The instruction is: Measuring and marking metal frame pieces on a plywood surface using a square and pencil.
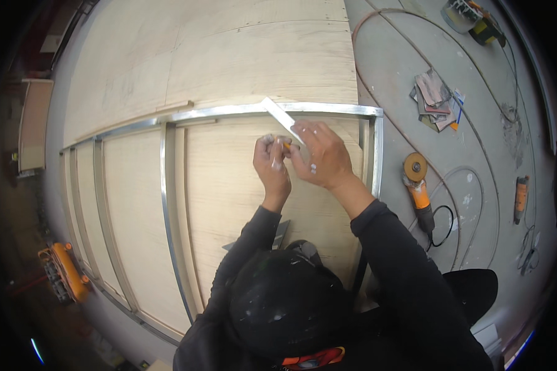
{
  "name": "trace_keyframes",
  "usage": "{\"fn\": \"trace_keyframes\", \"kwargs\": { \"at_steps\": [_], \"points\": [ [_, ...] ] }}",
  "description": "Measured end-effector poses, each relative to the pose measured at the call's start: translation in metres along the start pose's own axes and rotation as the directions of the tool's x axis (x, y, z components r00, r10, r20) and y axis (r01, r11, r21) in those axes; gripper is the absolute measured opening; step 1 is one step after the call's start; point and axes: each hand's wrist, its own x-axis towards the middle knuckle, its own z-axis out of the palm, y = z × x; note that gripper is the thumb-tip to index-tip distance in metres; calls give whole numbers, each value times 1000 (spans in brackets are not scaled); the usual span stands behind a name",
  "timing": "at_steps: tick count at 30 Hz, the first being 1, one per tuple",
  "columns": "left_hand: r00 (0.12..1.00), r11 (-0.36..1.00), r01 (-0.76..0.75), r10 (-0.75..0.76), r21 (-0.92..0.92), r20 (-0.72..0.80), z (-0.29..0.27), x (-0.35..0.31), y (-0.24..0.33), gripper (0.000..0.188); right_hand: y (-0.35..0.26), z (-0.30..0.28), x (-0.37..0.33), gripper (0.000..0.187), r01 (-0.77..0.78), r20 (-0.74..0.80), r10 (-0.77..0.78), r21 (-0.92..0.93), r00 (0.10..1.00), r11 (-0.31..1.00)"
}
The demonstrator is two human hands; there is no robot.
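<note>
My right hand (325, 154) is closed on a flat white strip (281, 116) that slants up and left past the near edge of the metal frame's top rail (229, 113). Beside it, my left hand (272, 170) is closed, its fingertips pinching a slim orange thing (286, 146), mostly hidden by the fingers; its kind is unclear. Both hands nearly meet above a pale plywood panel (223, 167) set inside the frame. White flecks mark the skin of both hands.
A grey metal piece (281, 235) lies by my left forearm. On the floor at right are an angle grinder (418, 191), sanding sheets (435, 102), an orange tool (521, 199) and looping hoses (408, 139). An orange machine (68, 272) stands at far left.
</note>
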Motion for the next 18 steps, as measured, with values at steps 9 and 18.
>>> {"fn": "trace_keyframes", "kwargs": {
  "at_steps": [9, 18],
  "points": [
    [992, 993, 118, -118, -2, -36, -10, -13, 13, 16, 0, -3, 1, 17, 45, -26, -43, 75, 999, 996],
    [990, 989, 140, -140, -44, 6, -8, -8, 20, 9, 2, -2, 2, 15, 41, 19, -43, 82, 999, 996]
  ]
}}
